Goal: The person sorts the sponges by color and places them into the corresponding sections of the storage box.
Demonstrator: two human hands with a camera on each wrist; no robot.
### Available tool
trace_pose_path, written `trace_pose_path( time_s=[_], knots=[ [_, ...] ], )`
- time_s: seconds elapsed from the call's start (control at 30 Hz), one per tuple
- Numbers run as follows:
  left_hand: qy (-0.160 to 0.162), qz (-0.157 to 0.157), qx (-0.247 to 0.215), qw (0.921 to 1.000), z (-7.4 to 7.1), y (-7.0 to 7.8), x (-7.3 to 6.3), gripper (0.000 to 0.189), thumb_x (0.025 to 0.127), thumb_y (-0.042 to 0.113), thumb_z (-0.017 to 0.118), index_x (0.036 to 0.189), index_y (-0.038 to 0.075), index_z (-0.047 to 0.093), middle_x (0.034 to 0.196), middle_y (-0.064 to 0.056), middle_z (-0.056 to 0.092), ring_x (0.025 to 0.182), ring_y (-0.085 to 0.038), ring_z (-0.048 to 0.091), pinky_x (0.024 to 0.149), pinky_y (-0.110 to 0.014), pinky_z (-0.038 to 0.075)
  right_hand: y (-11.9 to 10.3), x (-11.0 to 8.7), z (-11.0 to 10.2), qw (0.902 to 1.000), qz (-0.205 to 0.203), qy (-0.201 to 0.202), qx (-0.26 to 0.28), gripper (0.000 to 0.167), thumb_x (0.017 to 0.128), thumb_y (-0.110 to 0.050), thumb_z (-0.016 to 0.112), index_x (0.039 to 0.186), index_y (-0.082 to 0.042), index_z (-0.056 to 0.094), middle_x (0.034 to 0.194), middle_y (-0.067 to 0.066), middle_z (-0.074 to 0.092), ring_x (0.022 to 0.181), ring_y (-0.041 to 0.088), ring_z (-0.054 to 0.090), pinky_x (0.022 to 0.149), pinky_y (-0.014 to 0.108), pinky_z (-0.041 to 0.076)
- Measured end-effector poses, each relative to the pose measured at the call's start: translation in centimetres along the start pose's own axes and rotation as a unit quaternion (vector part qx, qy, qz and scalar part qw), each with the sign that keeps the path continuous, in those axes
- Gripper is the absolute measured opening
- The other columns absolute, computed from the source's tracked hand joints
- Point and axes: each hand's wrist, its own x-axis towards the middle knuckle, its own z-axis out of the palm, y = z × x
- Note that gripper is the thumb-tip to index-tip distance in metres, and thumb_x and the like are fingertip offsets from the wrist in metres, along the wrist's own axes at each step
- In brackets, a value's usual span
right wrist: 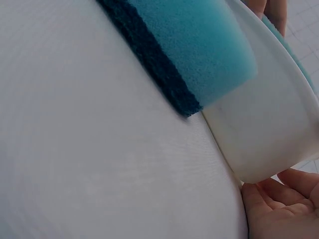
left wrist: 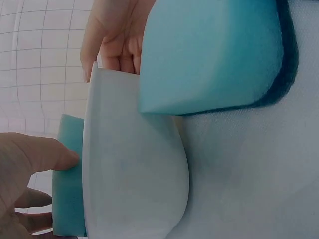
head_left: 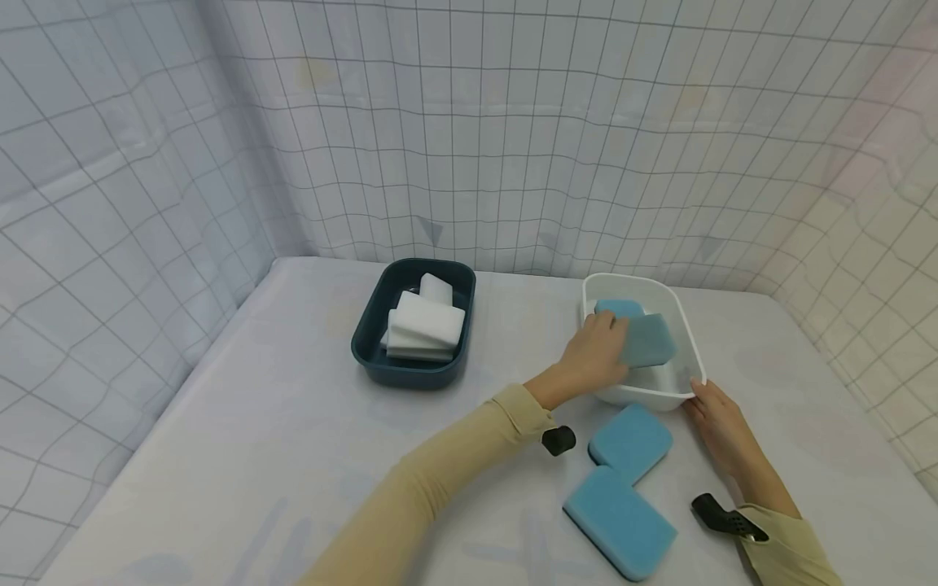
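My left hand [head_left: 597, 350] is over the white basin [head_left: 681, 338] and grips a blue sponge [head_left: 648, 340] between thumb and fingers. In the left wrist view the thumb lies on the face of that sponge [left wrist: 69, 189], just past the basin's rim. Another blue sponge [head_left: 619, 308] lies inside the basin, partly covered by the held one. My right hand [head_left: 721, 427] holds the basin's near right corner, fingers at the rim and side wall. Two more blue sponges, one nearer the basin [head_left: 632, 441] and one in front [head_left: 621, 522], lie on the table, dark scouring layer downward.
A dark teal basin [head_left: 361, 346] with several white sponge blocks [head_left: 428, 317] stands left of the white basin. Grid-patterned white curtains [head_left: 513, 146] enclose the white table [head_left: 256, 423] at the back and both sides.
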Motion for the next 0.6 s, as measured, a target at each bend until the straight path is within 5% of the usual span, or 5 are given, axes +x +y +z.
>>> trace_pose_path(
  time_s=[0.3, 0.47, 0.6],
  knots=[
    [-0.003, 0.053, -0.043, 0.9977, 0.02, 0.36, -0.71, 0.063, 0.087, 0.027, 0.062, 0.142, 0.01, 0.038, 0.138, -0.005, 0.045, 0.126, -0.017, 0.044, 0.1, -0.024, 0.045, -0.33, -0.04, -0.22, 1.0, 0.006, 0.002, 0.006, 0.078, 0.1, -0.046, 0.028, 0.148, 0.001, -0.012, 0.155, 0.023, -0.013, 0.144, 0.036, -0.006, 0.118, 0.023, 0.016],
    [-0.024, 0.058, -0.046, 0.9969, 0.26, 0.41, -0.62, 0.064, 0.088, 0.028, 0.061, 0.143, 0.01, 0.036, 0.14, -0.006, 0.042, 0.126, -0.016, 0.043, 0.1, -0.023, 0.044, -0.07, -0.1, -0.18, 1.0, 0.0, 0.001, 0.004, 0.077, 0.101, -0.045, 0.028, 0.148, 0.002, -0.011, 0.156, 0.022, -0.012, 0.144, 0.034, -0.005, 0.11, 0.009, 0.027],
    [-0.041, 0.062, -0.052, 0.9959, 0.49, 0.42, -0.44, 0.063, 0.089, 0.028, 0.059, 0.144, 0.01, 0.035, 0.142, -0.007, 0.04, 0.127, -0.018, 0.042, 0.101, -0.025, 0.044, -0.07, 0.04, -0.08, 0.9999, 0.008, 0.001, 0.012, 0.078, 0.1, -0.045, 0.028, 0.147, 0.002, -0.013, 0.156, 0.022, -0.014, 0.144, 0.034, -0.006, 0.114, 0.014, 0.022]
  ],
)
